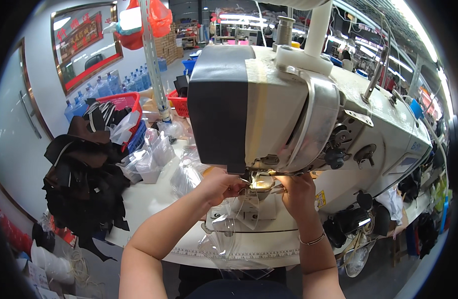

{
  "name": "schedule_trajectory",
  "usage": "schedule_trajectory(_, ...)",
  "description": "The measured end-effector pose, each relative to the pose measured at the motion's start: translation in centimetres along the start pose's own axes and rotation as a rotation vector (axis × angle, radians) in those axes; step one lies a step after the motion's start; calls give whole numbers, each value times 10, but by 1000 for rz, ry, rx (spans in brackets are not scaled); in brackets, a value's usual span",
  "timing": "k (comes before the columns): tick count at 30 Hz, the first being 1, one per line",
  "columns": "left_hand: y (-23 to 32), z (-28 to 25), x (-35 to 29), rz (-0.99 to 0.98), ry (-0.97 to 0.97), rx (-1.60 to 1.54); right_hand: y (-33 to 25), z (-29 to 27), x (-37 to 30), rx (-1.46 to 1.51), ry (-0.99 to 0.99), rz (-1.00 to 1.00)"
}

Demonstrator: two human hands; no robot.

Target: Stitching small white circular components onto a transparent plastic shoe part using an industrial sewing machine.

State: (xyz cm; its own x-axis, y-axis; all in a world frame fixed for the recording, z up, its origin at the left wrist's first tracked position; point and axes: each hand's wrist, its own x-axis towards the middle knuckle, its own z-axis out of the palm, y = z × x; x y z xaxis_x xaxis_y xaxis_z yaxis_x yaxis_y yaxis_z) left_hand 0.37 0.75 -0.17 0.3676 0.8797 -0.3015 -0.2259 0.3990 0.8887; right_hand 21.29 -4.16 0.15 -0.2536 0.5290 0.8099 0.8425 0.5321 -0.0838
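A large industrial sewing machine stands in front of me, its needle area lit by a small lamp. My left hand is just left of the needle, its fingers bent and pressed together. To the right of the needle is my right hand, its fingertips closed and partly hidden behind the machine parts. What either hand pinches is too small to make out. Thin clear plastic hangs from the needle area over the table's front edge. Fine pale threads run down near the needle.
Black and brown material scraps are heaped at the left, beside a red basket. Clear plastic pieces lie on the white table. A measuring scale runs along its front edge. A black motor-like part hangs at right.
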Motion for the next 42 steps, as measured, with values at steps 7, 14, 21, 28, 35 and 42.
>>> schedule_trajectory(7, -2, 3, -8, 11, -5, -16, 15, 9, 4, -67, -50, -71)
schedule_trajectory(14, -7, 5, -10, 13, 6, -26, 27, 30, 8, 25, 20, -44)
schedule_trajectory(21, 7, -5, 1, -43, -85, 97, 28, 34, 0, 165, -31, 72)
schedule_trajectory(28, -12, 11, -18, 8, -60, -190, -4, 13, -51, 1053, -68, 718)
schedule_trajectory(35, -21, 14, -21, 130, -12, -244, 9, -1, -41, 1405, -174, 985)
schedule_trajectory(42, -23, 28, -30, 156, 103, -241, 28, 1, -21, 1361, -110, 1034)
